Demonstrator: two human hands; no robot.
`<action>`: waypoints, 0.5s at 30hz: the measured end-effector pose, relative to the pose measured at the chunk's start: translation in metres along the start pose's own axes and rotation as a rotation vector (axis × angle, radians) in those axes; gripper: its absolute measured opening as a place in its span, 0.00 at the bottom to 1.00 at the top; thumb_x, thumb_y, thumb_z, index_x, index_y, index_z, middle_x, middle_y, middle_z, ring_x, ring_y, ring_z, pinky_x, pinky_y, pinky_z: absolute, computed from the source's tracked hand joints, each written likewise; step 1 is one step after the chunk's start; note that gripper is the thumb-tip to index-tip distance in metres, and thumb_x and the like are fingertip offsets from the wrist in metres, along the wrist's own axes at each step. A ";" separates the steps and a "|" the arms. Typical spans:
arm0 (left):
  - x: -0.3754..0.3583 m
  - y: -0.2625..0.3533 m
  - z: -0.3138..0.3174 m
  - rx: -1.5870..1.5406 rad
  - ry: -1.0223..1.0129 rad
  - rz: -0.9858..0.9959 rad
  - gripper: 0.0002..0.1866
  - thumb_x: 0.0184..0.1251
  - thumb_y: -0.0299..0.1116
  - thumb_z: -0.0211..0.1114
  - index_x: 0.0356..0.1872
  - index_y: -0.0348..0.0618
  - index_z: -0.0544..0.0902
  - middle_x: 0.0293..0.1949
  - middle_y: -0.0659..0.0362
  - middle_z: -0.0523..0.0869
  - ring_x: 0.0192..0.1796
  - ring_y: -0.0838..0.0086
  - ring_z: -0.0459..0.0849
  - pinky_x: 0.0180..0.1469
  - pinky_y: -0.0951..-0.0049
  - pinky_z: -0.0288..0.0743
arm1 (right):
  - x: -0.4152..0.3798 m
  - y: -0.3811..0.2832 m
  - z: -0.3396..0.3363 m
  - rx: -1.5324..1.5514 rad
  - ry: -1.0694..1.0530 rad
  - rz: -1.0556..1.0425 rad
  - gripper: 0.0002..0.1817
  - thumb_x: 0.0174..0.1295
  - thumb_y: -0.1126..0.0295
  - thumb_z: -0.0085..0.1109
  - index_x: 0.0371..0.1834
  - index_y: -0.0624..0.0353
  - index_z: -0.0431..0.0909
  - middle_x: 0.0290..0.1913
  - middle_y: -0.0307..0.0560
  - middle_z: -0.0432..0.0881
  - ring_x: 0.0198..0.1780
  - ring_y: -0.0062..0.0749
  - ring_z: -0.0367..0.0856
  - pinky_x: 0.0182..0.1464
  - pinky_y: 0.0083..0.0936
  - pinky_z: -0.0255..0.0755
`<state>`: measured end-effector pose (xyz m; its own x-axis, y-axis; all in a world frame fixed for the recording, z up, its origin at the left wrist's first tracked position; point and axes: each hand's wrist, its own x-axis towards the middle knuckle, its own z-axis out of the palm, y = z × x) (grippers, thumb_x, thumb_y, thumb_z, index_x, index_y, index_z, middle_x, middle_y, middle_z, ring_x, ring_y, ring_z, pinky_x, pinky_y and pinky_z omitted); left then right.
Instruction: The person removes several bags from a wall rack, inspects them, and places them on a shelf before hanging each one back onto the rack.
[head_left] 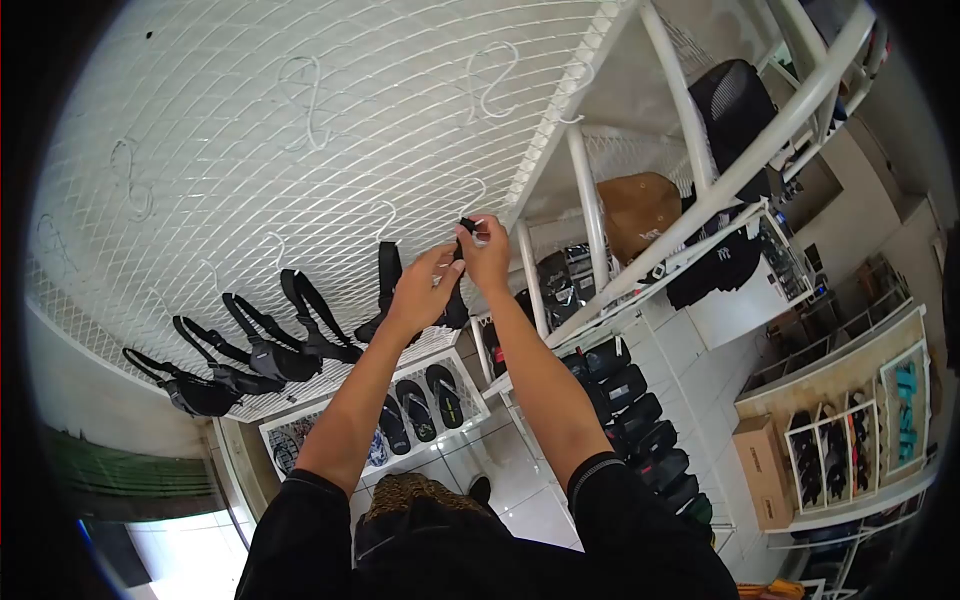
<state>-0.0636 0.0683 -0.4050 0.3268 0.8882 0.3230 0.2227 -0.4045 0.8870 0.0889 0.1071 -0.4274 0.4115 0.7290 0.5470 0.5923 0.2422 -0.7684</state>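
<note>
Both my hands are raised at a white wire grid wall (230, 180). Pinched in my right hand (485, 252) is a black strap (466, 228), close below a white S-shaped hook (468, 195). Beside it, my left hand (428, 285) has its fingers bent around the lower part of the same strap; the fingertips are partly hidden. A black bag (452, 308) hangs under my hands, partly covered by them. To the left, several black bags (285, 358) hang by their straps from hooks on the grid.
Empty white hooks (318, 105) hang higher on the grid. Below stands a white tray of sandals (412, 408). White rack bars (720, 200) rise close on the right, with a brown cap (640, 212) behind them. Several black caps (635, 420) are lined up lower right.
</note>
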 end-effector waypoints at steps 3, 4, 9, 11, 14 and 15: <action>0.009 0.002 -0.006 -0.081 0.021 0.008 0.20 0.75 0.39 0.62 0.60 0.35 0.79 0.46 0.46 0.88 0.49 0.62 0.89 0.52 0.67 0.80 | 0.001 0.016 0.006 -0.005 -0.040 -0.060 0.15 0.60 0.64 0.70 0.45 0.59 0.79 0.38 0.51 0.84 0.39 0.42 0.82 0.44 0.35 0.76; 0.013 0.001 -0.007 -0.079 0.055 0.026 0.20 0.74 0.41 0.62 0.58 0.37 0.81 0.48 0.45 0.88 0.49 0.59 0.89 0.52 0.64 0.80 | 0.000 0.018 0.008 0.080 -0.082 -0.013 0.14 0.61 0.64 0.68 0.45 0.59 0.79 0.36 0.50 0.85 0.36 0.41 0.83 0.42 0.34 0.76; 0.035 -0.003 -0.009 0.032 0.068 -0.080 0.23 0.71 0.48 0.61 0.55 0.40 0.84 0.47 0.45 0.89 0.48 0.54 0.89 0.51 0.62 0.80 | -0.013 0.014 -0.002 0.136 -0.294 0.250 0.15 0.70 0.59 0.60 0.44 0.63 0.77 0.33 0.51 0.87 0.36 0.32 0.86 0.39 0.29 0.75; 0.045 -0.009 0.000 0.094 0.099 -0.071 0.21 0.73 0.43 0.61 0.56 0.37 0.83 0.46 0.45 0.89 0.49 0.58 0.89 0.52 0.65 0.80 | -0.026 0.015 -0.001 0.206 -0.212 0.234 0.17 0.73 0.58 0.57 0.43 0.64 0.77 0.31 0.48 0.87 0.34 0.24 0.84 0.38 0.26 0.74; 0.050 0.010 0.010 0.038 0.088 -0.153 0.18 0.71 0.42 0.62 0.52 0.40 0.86 0.44 0.46 0.90 0.46 0.58 0.90 0.50 0.63 0.81 | -0.046 0.027 -0.010 0.439 -0.271 0.278 0.17 0.73 0.57 0.56 0.42 0.64 0.78 0.31 0.46 0.87 0.33 0.24 0.83 0.38 0.25 0.74; 0.053 0.012 0.010 0.028 0.101 -0.153 0.18 0.70 0.41 0.62 0.52 0.40 0.86 0.43 0.46 0.90 0.46 0.58 0.90 0.49 0.63 0.81 | -0.052 0.027 -0.012 0.379 -0.295 0.271 0.17 0.74 0.57 0.55 0.43 0.64 0.78 0.31 0.45 0.86 0.33 0.24 0.83 0.38 0.24 0.73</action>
<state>-0.0343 0.1078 -0.3804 0.1935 0.9566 0.2180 0.2882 -0.2679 0.9194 0.0914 0.0680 -0.4731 0.2711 0.9325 0.2385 0.1790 0.1946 -0.9644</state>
